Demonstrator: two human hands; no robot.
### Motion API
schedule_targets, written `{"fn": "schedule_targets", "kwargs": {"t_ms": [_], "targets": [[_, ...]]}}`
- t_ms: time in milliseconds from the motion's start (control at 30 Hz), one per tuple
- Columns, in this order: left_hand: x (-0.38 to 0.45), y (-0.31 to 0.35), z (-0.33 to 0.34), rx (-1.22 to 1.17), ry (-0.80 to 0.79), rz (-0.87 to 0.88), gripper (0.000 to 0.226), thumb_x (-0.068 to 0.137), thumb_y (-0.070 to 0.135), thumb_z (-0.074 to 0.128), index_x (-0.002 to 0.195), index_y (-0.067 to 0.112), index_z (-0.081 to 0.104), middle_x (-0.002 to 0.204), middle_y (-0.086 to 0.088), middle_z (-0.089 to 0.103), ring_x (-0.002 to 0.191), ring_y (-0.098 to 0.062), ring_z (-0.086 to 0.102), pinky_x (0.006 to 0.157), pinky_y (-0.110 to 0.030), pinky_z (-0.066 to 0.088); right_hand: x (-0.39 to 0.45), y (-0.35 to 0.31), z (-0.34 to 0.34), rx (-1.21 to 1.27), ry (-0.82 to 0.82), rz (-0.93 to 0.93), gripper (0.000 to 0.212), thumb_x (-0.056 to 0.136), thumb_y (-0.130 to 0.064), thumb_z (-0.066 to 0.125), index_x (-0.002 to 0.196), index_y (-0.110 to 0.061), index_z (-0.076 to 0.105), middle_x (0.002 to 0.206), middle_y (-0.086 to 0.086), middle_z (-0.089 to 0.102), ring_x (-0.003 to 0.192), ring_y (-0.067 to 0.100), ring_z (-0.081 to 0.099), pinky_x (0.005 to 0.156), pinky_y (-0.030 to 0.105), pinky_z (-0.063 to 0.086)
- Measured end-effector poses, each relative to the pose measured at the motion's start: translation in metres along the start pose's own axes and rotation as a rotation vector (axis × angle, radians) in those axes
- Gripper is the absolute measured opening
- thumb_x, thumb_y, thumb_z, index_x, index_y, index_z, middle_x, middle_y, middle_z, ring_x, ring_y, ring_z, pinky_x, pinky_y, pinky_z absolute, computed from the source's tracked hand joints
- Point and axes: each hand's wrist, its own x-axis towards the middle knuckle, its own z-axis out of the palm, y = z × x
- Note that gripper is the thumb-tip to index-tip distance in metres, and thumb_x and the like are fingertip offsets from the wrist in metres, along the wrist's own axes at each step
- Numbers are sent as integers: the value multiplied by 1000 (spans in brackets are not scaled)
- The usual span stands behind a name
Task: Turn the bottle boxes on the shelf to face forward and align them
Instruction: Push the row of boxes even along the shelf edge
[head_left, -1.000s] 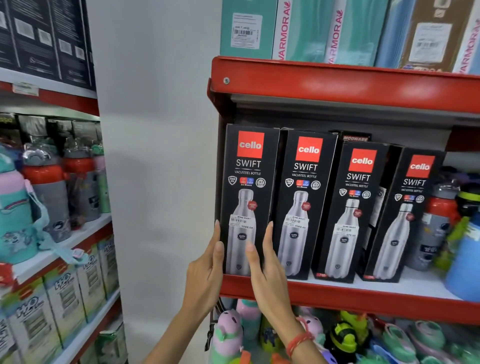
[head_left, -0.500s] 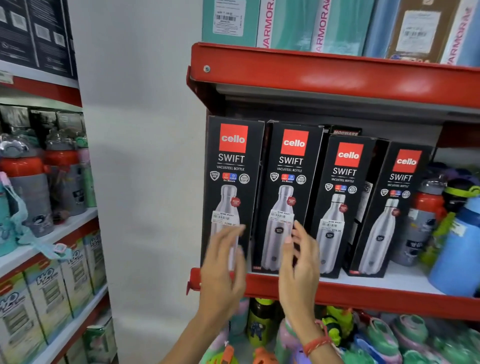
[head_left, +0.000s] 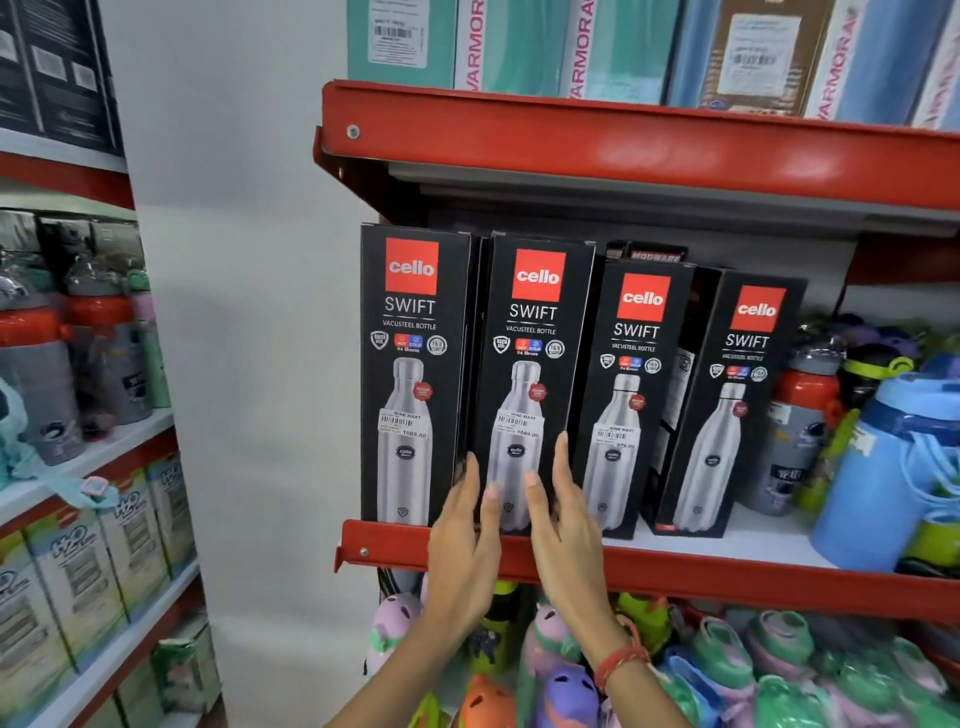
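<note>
Several tall black Cello Swift bottle boxes stand in a row on the red-edged shelf (head_left: 727, 577). The first box (head_left: 410, 374) at the far left faces forward. The second box (head_left: 530, 364) stands beside it, facing forward with a slight tilt. My left hand (head_left: 462, 540) lies flat against its lower left edge and my right hand (head_left: 563, 519) against its lower right edge, clasping it between the palms. The third box (head_left: 631, 395) and fourth box (head_left: 727, 405) stand further back, turned a little to the left.
Loose bottles (head_left: 810, 415) and a blue jug (head_left: 883, 467) crowd the right end of the shelf. Teal boxes (head_left: 519, 41) sit on the shelf above. Colourful kids' bottles (head_left: 561, 654) fill the shelf below. Another rack (head_left: 78, 467) with bottles and boxes stands to the left.
Both hands have moved from the first box to the second box and now press on its lower sides. The camera view has shifted a little.
</note>
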Motion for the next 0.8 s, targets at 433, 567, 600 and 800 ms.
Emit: {"fn": "schedule_targets", "kwargs": {"t_ms": [433,567,600,800], "targets": [[-17,-1,-8,57,88,18,46,98,40,40,142,27,42,138,2,54,127,-16,51,107,-42,43,-17,5,-19,-33,83,-63,53,94,-56,38,145,-56,22,128,-17,50,112,4,56,93,25,47],[-22,3,4,66,254,140,29,96,21,46,125,25,52,120,10,45,113,-8,53,99,-39,49,-6,18,-48,19,303,-21,48,93,-51,41,140,-40,42,131,-8,43,118,13,53,94,31,48],[-24,8,10,57,239,200,28,96,18,46,122,26,52,118,11,46,111,-8,54,97,-36,50,-1,23,-57,26,333,-5,49,94,-48,42,141,-35,41,136,-3,43,120,15,51,99,38,47],[-24,40,76,31,-265,154,64,99,45,31,152,25,3,159,15,4,147,-2,4,118,-22,8,26,42,-90,11,118,43,61,97,-48,40,148,-51,6,161,-5,23,142,19,35,113,42,32]]}}
